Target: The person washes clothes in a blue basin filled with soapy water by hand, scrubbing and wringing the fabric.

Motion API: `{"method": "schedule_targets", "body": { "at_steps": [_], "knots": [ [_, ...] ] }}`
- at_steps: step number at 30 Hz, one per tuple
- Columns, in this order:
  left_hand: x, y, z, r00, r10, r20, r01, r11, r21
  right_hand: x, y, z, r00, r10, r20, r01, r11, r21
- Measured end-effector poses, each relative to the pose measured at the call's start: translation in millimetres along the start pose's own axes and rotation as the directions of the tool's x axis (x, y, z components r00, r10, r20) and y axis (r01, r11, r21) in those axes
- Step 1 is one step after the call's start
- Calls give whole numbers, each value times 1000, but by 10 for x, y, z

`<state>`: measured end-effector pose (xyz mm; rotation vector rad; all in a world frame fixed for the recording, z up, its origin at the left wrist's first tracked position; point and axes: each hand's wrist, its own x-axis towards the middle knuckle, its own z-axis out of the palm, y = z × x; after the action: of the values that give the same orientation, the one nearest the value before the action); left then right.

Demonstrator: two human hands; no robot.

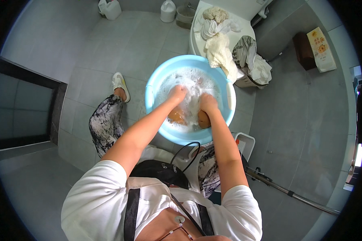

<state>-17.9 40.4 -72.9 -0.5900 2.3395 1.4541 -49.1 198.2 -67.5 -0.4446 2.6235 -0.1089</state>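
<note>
A light blue round basin (150, 100) full of foamy water (169, 80) stands in front of me. Both my forearms reach down into it. Over the suds near the middle, my left hand (178, 94) is closed, fingers curled. To its right, my right hand (208, 103) is also closed, with its fingers partly hidden in the foam. Pale, wet-looking material shows between the hands, but what they grip cannot be made out. Below the left hand lies a smooth orange-brown surface (177, 116) under the water. A brown rounded piece (204, 119) pokes up just below the right hand.
A cream knitted garment (220, 52) drapes from the white toilet lid (198, 38) to the basin's rim. More clothes (260, 71) overflow a basket to the right. White jugs (167, 11) stand at the back. A metal pole (293, 195) runs along the lower right.
</note>
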Motion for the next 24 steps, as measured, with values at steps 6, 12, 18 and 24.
{"method": "schedule_targets", "body": {
  "at_steps": [6, 12, 18, 24],
  "knots": [
    [-199, 287, -39, 983, -183, -5, 75, 427, -901, -449, -199, -724, 951, -71, -301, 270, 665, 696],
    [-239, 145, -117, 906, 314, 285, 331, -105, -938, -984, -185, -1126, 862, -282, -421, 492, 265, 829],
    [-230, 172, -60, 863, 398, 311, 391, -138, -910, -903, 110, -1001, 879, -396, -265, 276, -30, 961],
    [-531, 541, -218, 892, 360, 272, 319, -76, -945, -767, 92, -811, 983, 39, -180, 184, -190, 964]
  ]
}}
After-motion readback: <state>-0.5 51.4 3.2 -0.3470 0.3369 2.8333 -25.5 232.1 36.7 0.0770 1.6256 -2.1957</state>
